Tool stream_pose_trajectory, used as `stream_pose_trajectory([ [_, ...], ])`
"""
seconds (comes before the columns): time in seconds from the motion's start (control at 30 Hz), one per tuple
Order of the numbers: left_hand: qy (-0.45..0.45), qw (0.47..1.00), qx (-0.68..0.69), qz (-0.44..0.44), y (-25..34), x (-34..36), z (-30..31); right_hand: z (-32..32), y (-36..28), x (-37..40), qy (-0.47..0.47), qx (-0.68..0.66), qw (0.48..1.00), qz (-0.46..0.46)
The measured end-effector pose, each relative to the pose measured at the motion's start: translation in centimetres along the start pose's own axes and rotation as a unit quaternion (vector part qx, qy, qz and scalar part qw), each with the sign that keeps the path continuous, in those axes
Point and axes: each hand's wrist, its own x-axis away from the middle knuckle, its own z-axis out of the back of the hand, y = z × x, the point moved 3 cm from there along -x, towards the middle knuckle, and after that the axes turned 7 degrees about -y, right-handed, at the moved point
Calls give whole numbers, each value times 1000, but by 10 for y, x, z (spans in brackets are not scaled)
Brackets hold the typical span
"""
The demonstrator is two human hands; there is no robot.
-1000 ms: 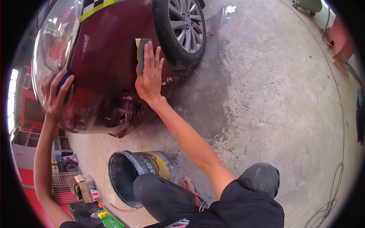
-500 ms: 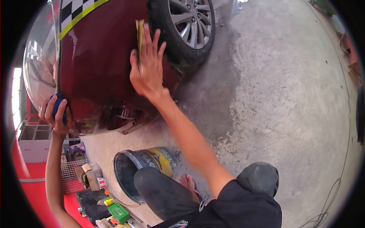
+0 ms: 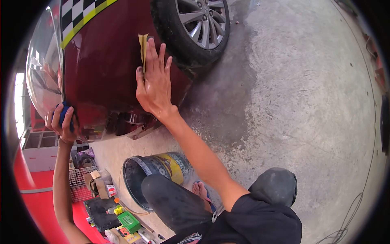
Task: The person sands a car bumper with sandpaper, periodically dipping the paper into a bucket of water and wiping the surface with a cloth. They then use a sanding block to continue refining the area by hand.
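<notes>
A dark red car bumper [image 3: 97, 73] fills the upper left, beside a black tyre with a silver wheel [image 3: 205, 24]. My right hand [image 3: 155, 83] lies with its fingers stretched along the bumper near the tyre, pressing a folded yellowish sheet [image 3: 143, 51] that looks like sandpaper against the paint. At the bumper's left edge, below the headlight [image 3: 42, 61], my left hand [image 3: 61, 122] has its fingers wrapped round a dark blue object [image 3: 64, 114], perhaps a cloth or sponge.
A bucket [image 3: 138, 179] with a yellow label stands near my knee. Left of it on the floor are a green box [image 3: 128, 221], a wire basket [image 3: 79, 183], a torn cardboard box [image 3: 97, 183] and small items. A cable [image 3: 349, 219] runs along the concrete at right.
My right hand and the yellowish sheet have moved down and slightly left over the bumper. The left hand still holds the blue object. The view has shifted slightly.
</notes>
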Motion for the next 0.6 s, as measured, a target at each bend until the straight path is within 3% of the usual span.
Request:
stream_pose_trajectory([
  [0.13,-9,1000,-5,8,1,2,1,4,6,-35,15,10,999,30],
  [0.6,2,1000,-9,0,3,-4,1,4,-4,0,-16,12,1000,-3],
])
